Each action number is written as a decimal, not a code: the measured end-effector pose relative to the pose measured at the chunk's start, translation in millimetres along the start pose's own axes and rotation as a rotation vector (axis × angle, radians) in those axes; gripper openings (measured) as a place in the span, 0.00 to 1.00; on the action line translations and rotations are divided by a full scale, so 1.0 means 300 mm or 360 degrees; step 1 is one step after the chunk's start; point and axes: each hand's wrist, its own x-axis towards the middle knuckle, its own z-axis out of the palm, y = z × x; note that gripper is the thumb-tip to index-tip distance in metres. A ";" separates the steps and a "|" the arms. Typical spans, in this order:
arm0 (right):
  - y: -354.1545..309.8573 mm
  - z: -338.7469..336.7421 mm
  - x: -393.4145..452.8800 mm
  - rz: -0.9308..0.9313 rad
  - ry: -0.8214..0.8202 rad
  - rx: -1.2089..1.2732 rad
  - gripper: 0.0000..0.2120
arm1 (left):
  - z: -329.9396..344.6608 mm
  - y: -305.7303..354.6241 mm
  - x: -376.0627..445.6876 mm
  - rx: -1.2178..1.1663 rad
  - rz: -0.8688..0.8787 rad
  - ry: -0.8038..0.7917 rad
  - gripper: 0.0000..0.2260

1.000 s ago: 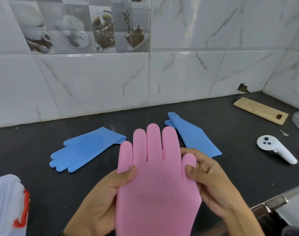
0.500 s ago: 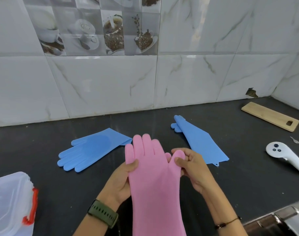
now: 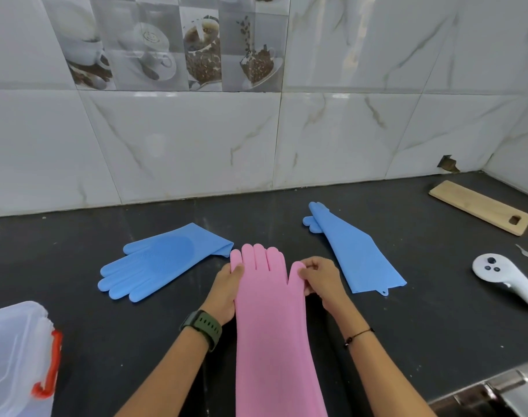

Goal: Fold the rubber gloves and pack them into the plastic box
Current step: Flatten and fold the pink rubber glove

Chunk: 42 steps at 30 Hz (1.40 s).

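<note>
At the lower centre of the frame, the left hand (image 3: 229, 288) gripped the little-finger edge of the pink glove (image 3: 271, 326), its thumb lying over the front, while the right hand (image 3: 318, 279) pinched the glove's thumb between its own thumb and fingertips. Held by both sides like this, the glove was stretched flat, fingers pointing toward the wall and cuff running off the bottom edge of the frame, which looked like squaring it up before a first fold (probably fingers down toward the cuff).

To the left of the hands lay one blue glove (image 3: 160, 263), palm up, cuff corner just beside the pink fingertips. To the right lay the other blue glove (image 3: 351, 251), slanting away, its cuff near the right wrist. Neither had been folded yet.

The plastic box (image 3: 16, 356), with its orange latch (image 3: 50, 365), sat at the lower left corner, well apart from the hands, and whether it stood open could not be told.

The black countertop (image 3: 437, 311) showed bare room just ahead of the hands, between the two blue gloves, enough for laying the pink one down. At the right sat a white controller (image 3: 506, 278) and, farther back, a wooden board (image 3: 479, 207).
</note>
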 end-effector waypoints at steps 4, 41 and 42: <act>0.004 0.002 0.011 -0.0019 -0.0052 -0.0143 0.05 | 0.000 -0.016 0.024 0.0048 -0.0067 0.0170 0.16; 0.053 0.033 -0.065 -0.0128 0.0125 -0.0475 0.08 | -0.019 -0.017 0.045 0.1125 0.0401 0.0511 0.06; 0.061 0.026 -0.084 -0.0057 0.0081 -0.0493 0.09 | -0.022 -0.032 0.018 0.1139 0.0378 0.0500 0.06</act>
